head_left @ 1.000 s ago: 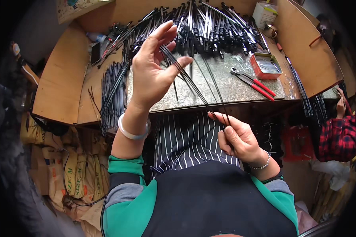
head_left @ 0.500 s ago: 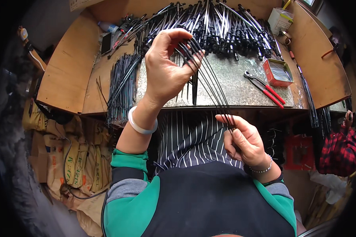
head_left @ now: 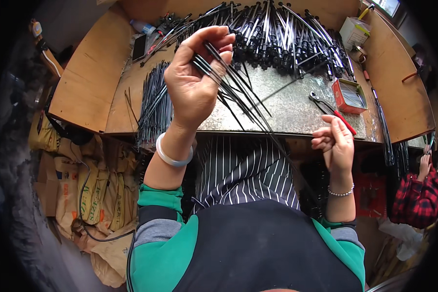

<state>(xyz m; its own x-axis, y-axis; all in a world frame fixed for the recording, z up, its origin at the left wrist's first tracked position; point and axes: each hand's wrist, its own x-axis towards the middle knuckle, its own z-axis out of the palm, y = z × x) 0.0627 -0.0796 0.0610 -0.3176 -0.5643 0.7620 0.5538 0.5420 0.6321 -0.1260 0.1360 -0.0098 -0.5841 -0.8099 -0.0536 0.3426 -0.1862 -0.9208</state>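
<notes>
My left hand (head_left: 194, 80) is raised over the near part of the bench, its fingers closed round a loose bundle of thin black strips (head_left: 241, 100) that fan down past the bench edge. One thin strip slants away from the bundle toward the upper right. My right hand (head_left: 335, 143) is apart from the bundle, its fingers loosely bent and separated with nothing seen in them. It lies just in front of the red-handled pliers (head_left: 343, 120) and overlaps them in the picture. A pile of thin dark strips (head_left: 155, 104) lies left of my left hand.
Shiny rods with black fittings (head_left: 277, 41) are heaped along the back of the bench (head_left: 282, 114). A red open tin (head_left: 349, 97) stands right of the pliers, near a white box (head_left: 354, 33). Wooden side panels (head_left: 90, 73) flank the bench. At far right a person's checked sleeve (head_left: 418, 197) shows.
My right hand has let go of the strips' lower ends and moved right, toward the pliers. My left hand has shifted slightly left, and the strips now spread in more directions.
</notes>
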